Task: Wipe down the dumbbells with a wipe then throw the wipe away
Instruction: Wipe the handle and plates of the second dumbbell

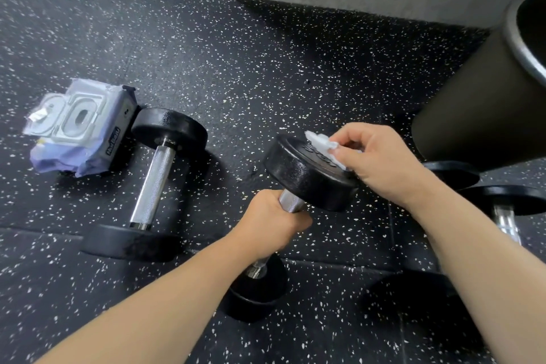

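Head view, the only one here: your left grip (pixel 274 216) is wrapped tight around the knurled steel handle of the dumbbell (pixel 307 174), high up, just under the upper head. The bar is tilted, with the lower head down by the rubber floor (pixel 266 68). I can't tell if it's resting there or hanging just above.

Your right grip (pixel 381 162) has the white wipe (pixel 323 146) pinched between thumb and curled fingers, pressed onto the flat end face of that upper head.

I'd guess this thing is heavy and stiff, so the handle is the right place to hold it; the knurling should give you bite. The black heads look smooth, so probably slick once damp. I wouldn't carry it by those. The wipe is soft and floppy, so bunching it like you have it makes sense.

A second dumbbell (pixel 155 174) lies flat on the floor to the left, one head touching the wipes pack (pixel 79 127), whose lid is flipped open. A third dumbbell (pixel 505 207) sits at the right, partly behind your forearm. The black trash bin (pixel 484 91) is just beyond it, close for the toss.
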